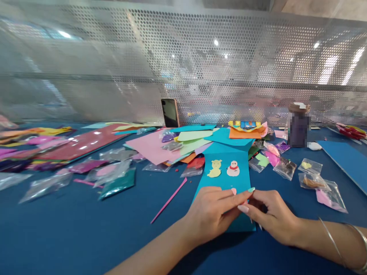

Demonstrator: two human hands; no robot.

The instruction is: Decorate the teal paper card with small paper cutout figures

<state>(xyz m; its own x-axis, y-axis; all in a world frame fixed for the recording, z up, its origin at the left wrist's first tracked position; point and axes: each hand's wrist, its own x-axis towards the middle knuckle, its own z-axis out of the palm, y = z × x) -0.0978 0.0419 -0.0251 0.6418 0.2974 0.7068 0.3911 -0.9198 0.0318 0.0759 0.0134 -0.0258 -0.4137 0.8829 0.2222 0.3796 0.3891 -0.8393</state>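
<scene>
A bright blue card [226, 157] lies in front of me, with a pale yellow animal figure [215, 169] and a pink snowman with a red scarf [233, 168] on its upper half. Over its lower part, my left hand [210, 212] meets my right hand [272, 214] at the fingertips. The fingers of both are drawn together in a pinch. A little pink shows between them, but what they hold is mostly hidden. Just beyond the left fingers, a small pink piece [234, 191] shows against the card.
A thin pink stick [169, 200] lies left of the card. Clay packets surround the work, including a teal one [117, 185]. Behind are a pink sheet [155, 147], an upright phone [170, 113] and a lidded jar [299, 126]. A blue board [348, 162] lies right.
</scene>
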